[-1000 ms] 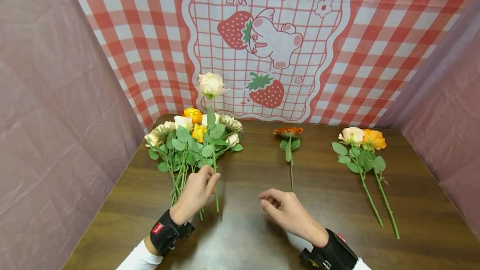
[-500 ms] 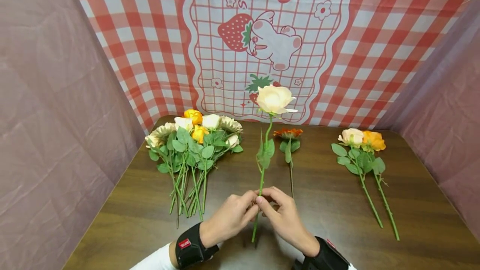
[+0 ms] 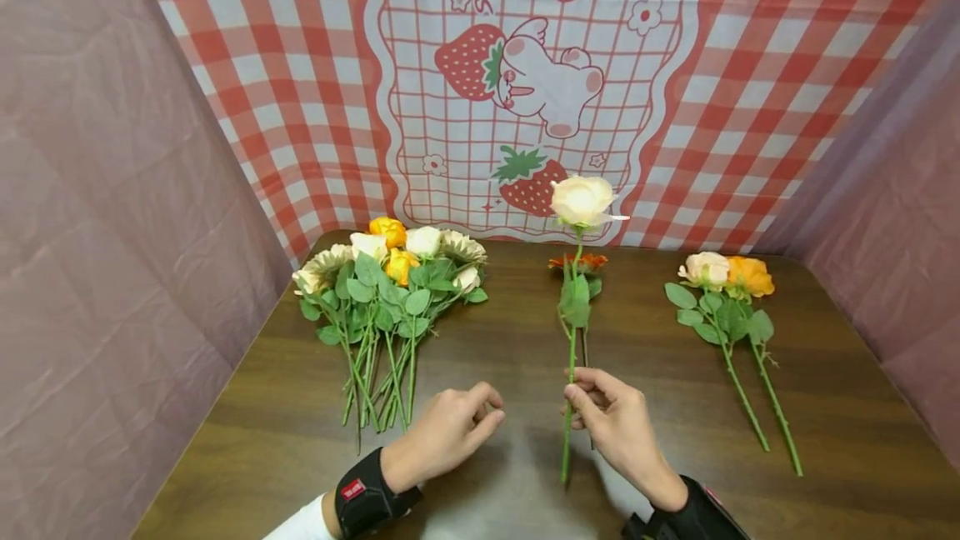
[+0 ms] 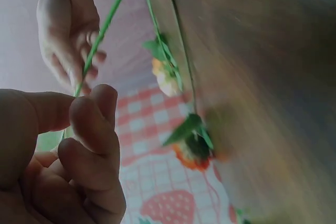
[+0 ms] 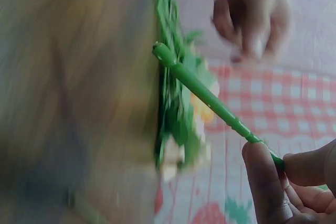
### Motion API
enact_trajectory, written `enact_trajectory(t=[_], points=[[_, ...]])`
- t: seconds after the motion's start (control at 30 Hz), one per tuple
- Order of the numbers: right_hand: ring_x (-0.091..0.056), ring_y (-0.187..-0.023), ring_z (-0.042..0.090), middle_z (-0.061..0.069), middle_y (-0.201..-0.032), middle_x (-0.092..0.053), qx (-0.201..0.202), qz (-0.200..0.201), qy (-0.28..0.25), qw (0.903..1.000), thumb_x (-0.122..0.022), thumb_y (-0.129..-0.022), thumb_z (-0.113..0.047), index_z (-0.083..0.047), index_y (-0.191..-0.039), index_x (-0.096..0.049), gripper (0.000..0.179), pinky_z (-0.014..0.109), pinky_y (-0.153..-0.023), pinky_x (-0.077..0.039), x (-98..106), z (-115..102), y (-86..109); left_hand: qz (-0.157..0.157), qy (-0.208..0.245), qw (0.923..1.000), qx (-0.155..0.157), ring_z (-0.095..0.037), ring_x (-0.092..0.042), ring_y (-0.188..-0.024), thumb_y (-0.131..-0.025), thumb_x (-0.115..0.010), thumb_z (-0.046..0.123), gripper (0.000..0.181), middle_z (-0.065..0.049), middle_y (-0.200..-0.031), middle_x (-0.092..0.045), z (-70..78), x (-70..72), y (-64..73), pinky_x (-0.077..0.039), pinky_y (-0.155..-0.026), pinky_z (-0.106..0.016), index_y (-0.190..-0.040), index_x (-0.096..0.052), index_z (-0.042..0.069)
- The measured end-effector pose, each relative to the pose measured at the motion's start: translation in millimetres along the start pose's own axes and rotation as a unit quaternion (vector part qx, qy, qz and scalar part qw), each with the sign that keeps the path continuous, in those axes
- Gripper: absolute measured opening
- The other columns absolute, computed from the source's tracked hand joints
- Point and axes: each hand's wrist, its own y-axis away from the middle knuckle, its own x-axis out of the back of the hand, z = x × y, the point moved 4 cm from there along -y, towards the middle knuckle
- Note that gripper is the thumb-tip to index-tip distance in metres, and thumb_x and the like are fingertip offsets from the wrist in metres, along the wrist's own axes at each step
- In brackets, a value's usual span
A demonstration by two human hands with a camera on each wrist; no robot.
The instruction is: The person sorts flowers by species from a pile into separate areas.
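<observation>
My right hand (image 3: 618, 427) pinches the green stem of a cream rose (image 3: 581, 201) between thumb and fingers. The rose stands nearly upright above the table, its bloom at the top. In the right wrist view, the stem's cut end (image 5: 165, 55) points away from the fingertips. My left hand (image 3: 446, 427) hovers to the left of the stem, fingers loosely curled and holding nothing. Behind the raised rose lies a rust-orange flower (image 3: 597, 261) on the table, partly hidden by the rose's leaves and stem.
A bunch of cream, white and orange flowers (image 3: 386, 294) lies on the left of the brown table (image 3: 495, 332). On the right lie a pale peach rose (image 3: 705, 270) and an orange flower (image 3: 749, 277), side by side. A checked strawberry cloth (image 3: 322, 65) hangs behind.
My left hand brought the cream rose from the bunch to the middle, where my right hand took its stem. The left hand let go; the right hand moved the rose rightward.
</observation>
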Motion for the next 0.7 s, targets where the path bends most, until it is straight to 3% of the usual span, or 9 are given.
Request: enact_trajectory(t=[0.1, 0.23, 0.47, 0.7], points=[[-0.068, -0.066, 0.009, 0.014, -0.084, -0.068, -0.005, 0.027, 0.054, 0.9982, -0.064, -0.09, 0.009, 0.007, -0.116, -0.063, 0.025, 0.028, -0.055, -0.056, 24.4, 5.9, -2.7, 0.01, -0.01, 0.9994, 0.031, 0.004, -0.053, -0.058, -0.096, -0.064, 0.011, 0.006, 0.005, -0.07, -0.065, -10.0, 5.4, 6.9, -0.042, -0.053, -0.013, -0.1, -0.065, 0.006], [-0.065, -0.064, 0.007, 0.015, -0.087, -0.067, -0.014, 0.048, 0.142, 0.9886, -0.063, -0.092, 0.007, 0.008, -0.121, -0.059, 0.029, 0.024, -0.055, -0.055, 64.0, 14.6, -6.6, 0.016, -0.017, 0.9972, 0.071, 0.003, -0.054, -0.057, -0.096, -0.063, 0.012, 0.008, 0.005, -0.069, -0.065, -22.1, 13.8, 16.2, -0.043, -0.052, -0.016, -0.1, -0.067, 0.006], [-0.057, -0.057, 0.003, 0.018, -0.088, -0.068, -0.053, 0.054, 0.296, 0.9521, -0.059, -0.097, -0.006, 0.009, -0.117, -0.061, 0.026, 0.025, -0.048, -0.046, 138.1, 36.2, -14.4, 0.032, -0.038, 0.9934, 0.103, 0.003, -0.054, -0.057, -0.096, -0.064, 0.013, 0.006, 0.009, -0.069, -0.065, -34.6, 24.9, 27.0, -0.043, -0.051, -0.017, -0.098, -0.067, 0.008], [-0.058, -0.06, 0.019, 0.024, -0.087, -0.067, -0.104, -0.001, 0.366, 0.9248, -0.057, -0.094, -0.004, 0.018, -0.113, -0.059, 0.029, 0.031, -0.051, -0.043, 189.9, 66.7, -19.0, 0.041, -0.062, 0.9891, 0.127, 0.002, -0.053, -0.058, -0.096, -0.065, 0.014, 0.005, 0.01, -0.069, -0.063, -43.5, 29.5, 32.2, -0.043, -0.052, -0.02, -0.097, -0.067, 0.009]])
